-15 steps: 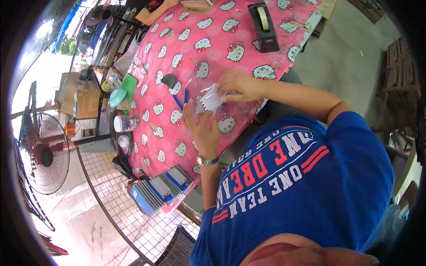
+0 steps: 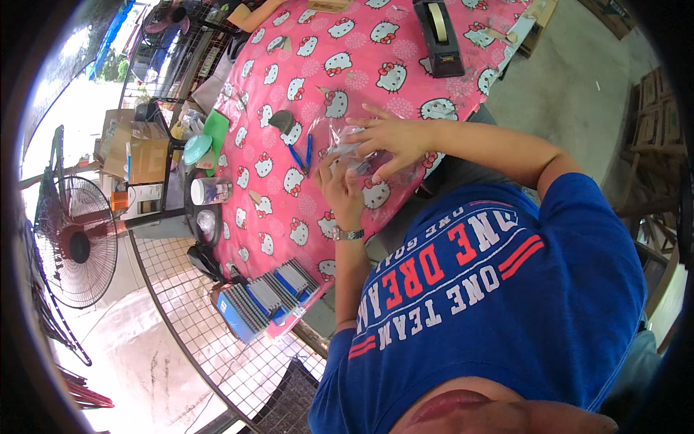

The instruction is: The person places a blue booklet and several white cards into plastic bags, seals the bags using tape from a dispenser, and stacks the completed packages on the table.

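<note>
A clear plastic bag [image 2: 338,136] lies crinkled on the pink table cover, with something pale inside that is mostly hidden by my hands. My right hand [image 2: 394,139] rests over it, palm down, its fingers spread. Beside it, at the bag's near left edge, my left hand [image 2: 341,189] touches the plastic with fingers apart and slightly bent. To the left of the bag lies a blue V-shaped tool [image 2: 309,152] whose exact kind I cannot make out. A dark grey rounded piece [image 2: 281,121] sits just beyond that tool.
A black tape dispenser [image 2: 450,61] stands at the far right. Blue spiral notebooks [image 2: 264,298] are lined up at the near left edge. Left are a white-lidded jar [image 2: 210,191], a turquoise bowl [image 2: 197,149] and a fan [image 2: 78,242]. Another person's arm [image 2: 254,14] reaches in at the back.
The white stack seen between my hands is now largely covered. My right hand has opened and spread flat over the bag. The view has shifted slightly.
</note>
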The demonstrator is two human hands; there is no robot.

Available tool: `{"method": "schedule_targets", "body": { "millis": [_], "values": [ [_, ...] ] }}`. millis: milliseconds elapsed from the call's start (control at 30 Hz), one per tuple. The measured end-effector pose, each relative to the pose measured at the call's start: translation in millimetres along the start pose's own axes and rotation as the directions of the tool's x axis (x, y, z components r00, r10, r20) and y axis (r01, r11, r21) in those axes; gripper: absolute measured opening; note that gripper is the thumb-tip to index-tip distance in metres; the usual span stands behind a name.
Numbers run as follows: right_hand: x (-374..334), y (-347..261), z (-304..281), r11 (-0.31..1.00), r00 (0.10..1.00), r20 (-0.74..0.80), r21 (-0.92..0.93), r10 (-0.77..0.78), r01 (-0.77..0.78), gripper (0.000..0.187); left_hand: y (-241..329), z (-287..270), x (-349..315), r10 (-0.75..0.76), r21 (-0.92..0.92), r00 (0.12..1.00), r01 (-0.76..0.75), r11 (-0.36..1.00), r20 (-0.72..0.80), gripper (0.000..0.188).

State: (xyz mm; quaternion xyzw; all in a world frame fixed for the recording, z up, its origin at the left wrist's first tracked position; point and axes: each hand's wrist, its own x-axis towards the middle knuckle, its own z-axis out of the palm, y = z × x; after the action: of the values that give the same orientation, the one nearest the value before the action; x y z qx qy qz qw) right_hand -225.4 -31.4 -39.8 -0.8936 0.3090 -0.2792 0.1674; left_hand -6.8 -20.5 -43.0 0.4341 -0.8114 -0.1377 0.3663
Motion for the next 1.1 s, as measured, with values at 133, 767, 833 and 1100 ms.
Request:
{"method": "schedule_targets", "body": {
  "millis": [133, 767, 833, 1100],
  "values": [
    [-9.1, 14.2, -12.0, 0.995, 0.976, -0.2, 0.069, 0.084, -0.072, 0.044, 10.2, -2.7, 5.1, 0.084, 0.135, 0.992, -0.096, 0.986, 0.092, 0.041],
    [-94.8, 94.0, -15.2, 0.406, -0.039, -0.404, 0.91, 0.914, 0.09, 0.008, 55.0, 37.6, -10.7, -0.038, 0.454, 0.986, -0.041, 0.89, 0.162, 0.07],
    [-93.9, 81.8, -4.2, 0.474, -0.029, -0.475, 0.871, 0.88, 0.128, 0.007, 53.8, 37.4, -12.5, -0.054, 0.447, 0.986, -0.022, 0.894, 0.156, 0.07],
    [-24.2, 57.7, -6.9, -0.068, 0.696, 0.208, 0.972, 0.687, -0.224, 0.011, 57.0, 33.9, -12.9, -0.093, 0.386, 0.988, 0.039, 0.922, 0.122, 0.067]
  ]
}}
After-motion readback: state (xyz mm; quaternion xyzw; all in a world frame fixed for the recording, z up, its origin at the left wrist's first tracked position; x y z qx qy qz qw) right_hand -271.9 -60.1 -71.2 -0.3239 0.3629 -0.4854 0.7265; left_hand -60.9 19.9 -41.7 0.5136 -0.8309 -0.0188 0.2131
